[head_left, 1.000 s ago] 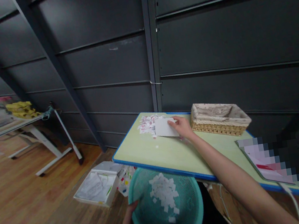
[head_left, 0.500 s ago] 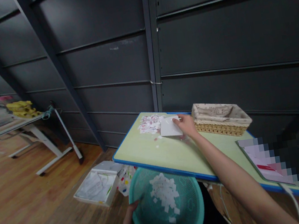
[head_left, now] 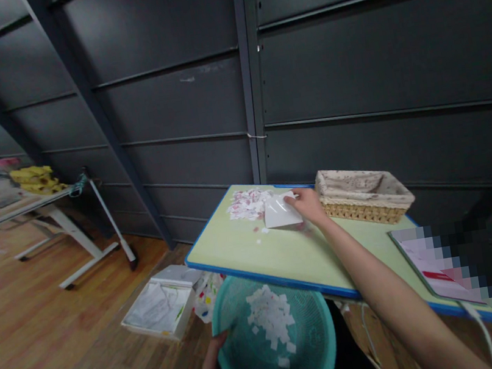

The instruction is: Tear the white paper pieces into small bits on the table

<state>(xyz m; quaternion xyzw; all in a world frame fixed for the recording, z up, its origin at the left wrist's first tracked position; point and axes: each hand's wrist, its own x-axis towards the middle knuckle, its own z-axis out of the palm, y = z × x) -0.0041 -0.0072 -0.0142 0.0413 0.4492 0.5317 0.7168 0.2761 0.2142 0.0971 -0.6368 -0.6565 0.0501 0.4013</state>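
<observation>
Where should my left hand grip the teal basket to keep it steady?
Probably hold the teal basket by its left rim, coming from the left with thumb over the lip and fingers outside. The lip is round and that side is exposed, while the table covers the far rim. Your left hand is there.

One card (head_left: 281, 216), one basin (head_left: 311, 326)

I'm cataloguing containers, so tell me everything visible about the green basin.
The green basin is round, apparently plastic, with a thick rim and perforated walls. It opens upward toward the camera, below the near edge of the table, which hides part of its far rim. White paper pieces lie inside, mostly heaped toward the far side. The left grip holds its left rim; its underside and whatever supports it are hidden.
</observation>
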